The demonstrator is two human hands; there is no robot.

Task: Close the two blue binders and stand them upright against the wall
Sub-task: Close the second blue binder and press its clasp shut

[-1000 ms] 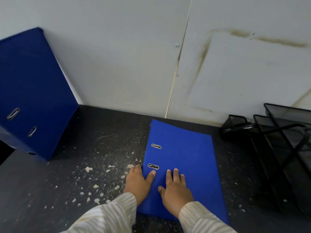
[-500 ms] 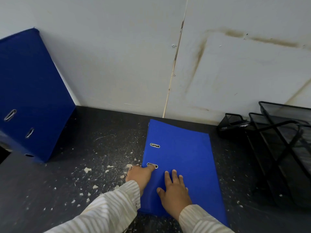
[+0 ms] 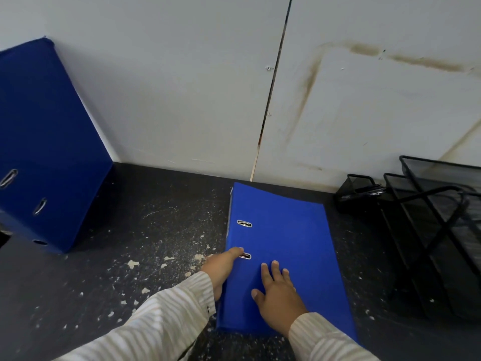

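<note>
A closed blue binder (image 3: 291,243) lies flat on the dark desk (image 3: 156,230), its far end near the wall. My left hand (image 3: 221,267) grips its left spine edge, thumb on top by the nearer metal slot. My right hand (image 3: 278,295) rests flat on the cover, fingers spread. A second, darker blue binder (image 3: 44,152) stands upright at the far left, leaning against the white wall (image 3: 182,87).
A black wire-mesh tray rack (image 3: 429,230) stands at the right against the wall, close to the flat binder. White paint flakes (image 3: 132,264) litter the desk between the two binders.
My left hand has slid from the top of the cover to the binder's left edge and wrapped around the spine. My right hand has stayed flat on the cover.
</note>
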